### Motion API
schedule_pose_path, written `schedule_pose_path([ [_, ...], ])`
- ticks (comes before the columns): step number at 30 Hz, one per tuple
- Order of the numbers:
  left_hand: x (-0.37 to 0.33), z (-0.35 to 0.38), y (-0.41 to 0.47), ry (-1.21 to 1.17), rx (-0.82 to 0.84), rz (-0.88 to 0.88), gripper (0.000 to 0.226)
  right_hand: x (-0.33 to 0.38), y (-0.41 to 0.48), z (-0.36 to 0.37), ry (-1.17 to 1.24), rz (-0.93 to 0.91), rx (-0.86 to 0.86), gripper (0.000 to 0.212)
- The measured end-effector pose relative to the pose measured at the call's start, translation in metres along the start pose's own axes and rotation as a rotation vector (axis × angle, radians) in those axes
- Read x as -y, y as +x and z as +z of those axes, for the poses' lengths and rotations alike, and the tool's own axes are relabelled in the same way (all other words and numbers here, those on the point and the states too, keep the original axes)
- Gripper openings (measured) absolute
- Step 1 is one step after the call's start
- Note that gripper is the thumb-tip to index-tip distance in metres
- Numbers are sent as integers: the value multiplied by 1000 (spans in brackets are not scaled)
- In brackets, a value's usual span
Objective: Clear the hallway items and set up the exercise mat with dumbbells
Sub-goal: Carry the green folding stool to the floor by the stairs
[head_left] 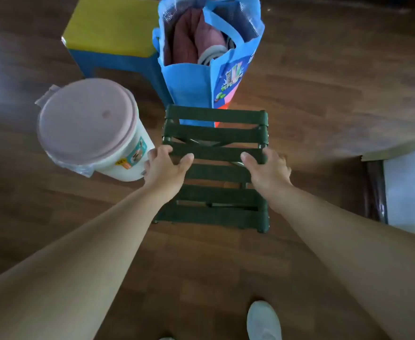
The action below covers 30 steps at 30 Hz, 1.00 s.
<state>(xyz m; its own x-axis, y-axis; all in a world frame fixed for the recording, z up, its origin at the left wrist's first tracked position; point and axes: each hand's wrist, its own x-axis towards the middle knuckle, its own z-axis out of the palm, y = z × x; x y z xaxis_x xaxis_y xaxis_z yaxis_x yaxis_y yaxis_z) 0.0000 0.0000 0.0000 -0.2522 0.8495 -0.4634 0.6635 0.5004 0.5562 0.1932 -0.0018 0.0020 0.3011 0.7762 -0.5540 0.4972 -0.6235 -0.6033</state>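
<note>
A dark green folding stool (215,136) with strap seat stands on the wooden floor in the middle. My left hand (166,168) grips its left edge, fingers over the side and thumb on a strap. My right hand (267,168) grips the right edge in the same way. Behind the stool stands a tall blue tote bag (194,89) holding reddish cloth and a grey-white item. A white bucket (91,128) with a pink lid sits to the left, close to my left hand. A blue stool with a yellow top (110,28) stands at the back left.
A dark-edged white piece of furniture (397,187) juts in at the right edge. My white shoe (264,320) is on the floor at the bottom. Bare wooden floor (324,94) stretches to the right of the bag and behind my arms.
</note>
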Motion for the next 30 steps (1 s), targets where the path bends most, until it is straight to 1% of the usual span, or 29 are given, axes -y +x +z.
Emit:
schedule_pose_path([
  [2, 13, 13, 14, 61, -61, -20, 66, -12, 15, 11, -102, 33, -31, 68],
  [3, 19, 18, 21, 51, -65, -34, 70, -18, 21, 16, -118, 61, -24, 72],
  [5, 29, 24, 33, -4, -36, -64, 73, -28, 31, 26, -64, 97, 16, 77],
  [8, 27, 25, 43, -79, -28, -88, 72, -31, 39, 30, 43, 131, 19, 71],
  [12, 17, 21, 44, -156, -24, -181, 70, -18, 37, 30, 45, 174, -43, 62],
  [14, 11, 18, 41, -280, 26, -220, 61, -4, 31, 28, 45, 167, -47, 52],
  [16, 2, 13, 35, -436, 58, -218, 40, 15, 22, 26, 58, 145, -42, 42],
  [17, -5, 9, 31, -469, 68, -207, 33, 27, 16, 25, 52, 134, -35, 40],
  [19, -22, -6, 21, -465, 55, -172, 33, 53, 2, 21, 33, 115, -31, 42],
  [21, -36, -29, 12, -438, 35, -154, 40, 79, -13, 11, 33, 120, -29, 46],
  [24, -54, -78, -1, -479, 49, -152, 50, 119, -39, -12, 40, 115, -32, 52],
  [27, -73, -125, -22, -498, 71, -130, 48, 160, -71, -33, 42, 88, -35, 55],
  [30, -102, -178, -54, -482, 42, -86, 47, 209, -112, -55, 27, 50, -40, 59],
])
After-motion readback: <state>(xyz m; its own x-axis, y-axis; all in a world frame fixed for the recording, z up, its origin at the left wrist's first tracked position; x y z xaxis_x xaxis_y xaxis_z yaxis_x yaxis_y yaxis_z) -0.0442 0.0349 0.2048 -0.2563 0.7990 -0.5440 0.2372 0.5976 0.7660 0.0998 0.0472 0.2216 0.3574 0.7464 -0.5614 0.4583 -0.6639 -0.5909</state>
